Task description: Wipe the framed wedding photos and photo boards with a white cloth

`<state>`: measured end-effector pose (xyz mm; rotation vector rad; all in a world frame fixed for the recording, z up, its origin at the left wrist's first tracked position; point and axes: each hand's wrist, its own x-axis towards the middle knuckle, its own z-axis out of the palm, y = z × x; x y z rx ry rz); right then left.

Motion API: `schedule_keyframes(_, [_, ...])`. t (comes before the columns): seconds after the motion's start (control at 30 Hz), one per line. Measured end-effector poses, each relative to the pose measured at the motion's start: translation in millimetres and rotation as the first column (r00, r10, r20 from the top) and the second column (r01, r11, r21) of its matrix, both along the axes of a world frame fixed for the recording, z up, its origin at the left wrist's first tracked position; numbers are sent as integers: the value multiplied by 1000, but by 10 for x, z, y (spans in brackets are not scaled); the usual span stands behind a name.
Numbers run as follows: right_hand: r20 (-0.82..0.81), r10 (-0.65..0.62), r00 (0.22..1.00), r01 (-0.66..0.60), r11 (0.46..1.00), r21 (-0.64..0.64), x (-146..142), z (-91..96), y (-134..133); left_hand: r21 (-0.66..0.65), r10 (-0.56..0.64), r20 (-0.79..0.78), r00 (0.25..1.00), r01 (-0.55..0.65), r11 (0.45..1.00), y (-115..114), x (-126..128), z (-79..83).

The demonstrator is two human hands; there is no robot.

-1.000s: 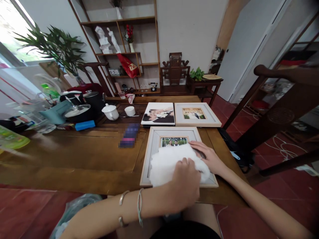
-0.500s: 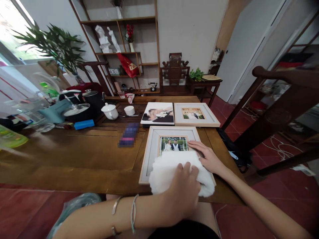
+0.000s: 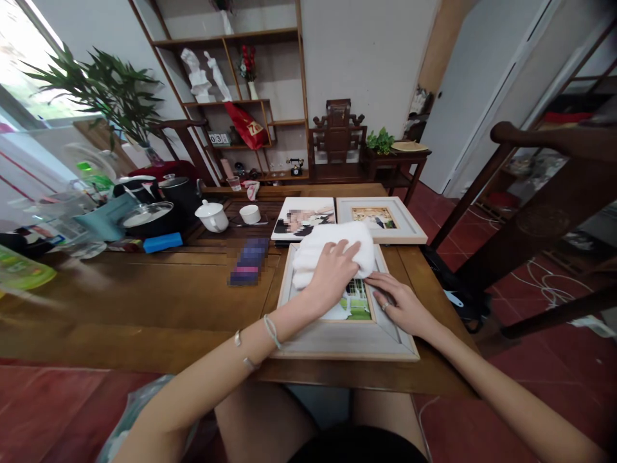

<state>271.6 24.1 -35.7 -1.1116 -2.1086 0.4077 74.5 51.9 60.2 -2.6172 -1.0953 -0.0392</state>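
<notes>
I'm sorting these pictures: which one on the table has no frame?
The photo print at the far left, beside the small frame; the large frame lies under both hands.

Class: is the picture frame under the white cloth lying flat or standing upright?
Lying flat: the picture frame rests face up on the table.

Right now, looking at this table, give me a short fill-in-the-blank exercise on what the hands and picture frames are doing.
1. The left hand presses a white ____ onto the near picture frame.
2. The right hand lies flat on that frame's ____ side.
3. Beyond it, a second frame lies beside an unframed ____.
4. The left wrist wears ____.

Missing words: cloth; right; photo print; bracelets
</notes>
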Motion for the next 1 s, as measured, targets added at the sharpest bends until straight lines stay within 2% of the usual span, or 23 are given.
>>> schedule_keyframes(0.1, [21, 6, 1000, -6, 1000, -8, 1, 20, -5, 47, -230, -59, 971, 233, 971, 228, 126, -141])
schedule_keyframes(0.17, [27, 13, 1000, -13, 1000, -19, 0, 36, -9, 27, -275, -93, 957, 278, 960, 310, 197, -236])
schedule_keyframes(0.27, [22, 22, 1000, -21, 999, -27, -1, 45, -11, 17, -221, -106, 970, 224, 974, 333, 243, -312])
schedule_keyframes(0.47, [6, 11, 1000, -11, 999, -38, 6, 20, -5, -10, -120, -136, 983, 120, 993, 244, 118, -299])
schedule_keyframes(0.63, [9, 15, 1000, -15, 999, -49, 1, 8, -9, -22, 57, -182, 982, -62, 998, 81, -274, -269])
schedule_keyframes(0.73, [13, 7, 1000, -6, 999, -47, 2, 3, -14, -29, 210, -215, 954, -221, 975, -12, -549, -195])
schedule_keyframes(0.8, [13, 6, 1000, -5, 999, -42, 7, 0, -16, -52, 267, -238, 934, -286, 957, -91, -654, -123])
schedule_keyframes(0.9, [15, 6, 1000, -5, 999, -34, 13, -1, -17, -134, 245, -276, 929, -290, 948, -328, -656, -31])
schedule_keyframes(1.0, [19, 5, 1000, -5, 999, -34, 10, 6, -16, -270, 151, -307, 940, -238, 933, -739, -578, 5])
